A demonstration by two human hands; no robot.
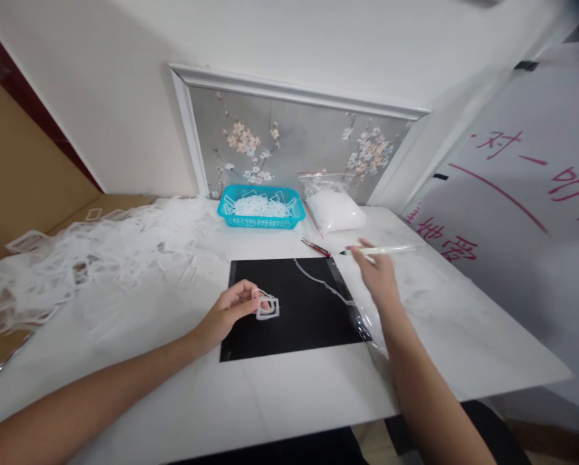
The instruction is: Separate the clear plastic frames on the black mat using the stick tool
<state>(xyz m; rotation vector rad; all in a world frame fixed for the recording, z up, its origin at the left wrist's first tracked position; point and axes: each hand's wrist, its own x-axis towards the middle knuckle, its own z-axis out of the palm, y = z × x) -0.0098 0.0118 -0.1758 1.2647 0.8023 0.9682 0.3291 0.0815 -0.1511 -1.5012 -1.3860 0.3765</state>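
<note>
My left hand (232,309) is closed in a pinch on a small white square plastic frame (267,307), held just over the left part of a black mat (294,310). My right hand (377,271) hovers past the mat's right edge, fingers curled round a thin white pen-like tool (391,249) that points left with a dark tip. A thin white plastic strip (318,281) lies curved across the mat's upper right.
A heap of white plastic frames (76,265) covers the table's left side. At the back stand a blue basket (260,210) of white pieces and a clear bag (333,206) of white bits. Red-handled tweezers (315,246) lie behind the mat. A white board with red writing (512,194) leans at right.
</note>
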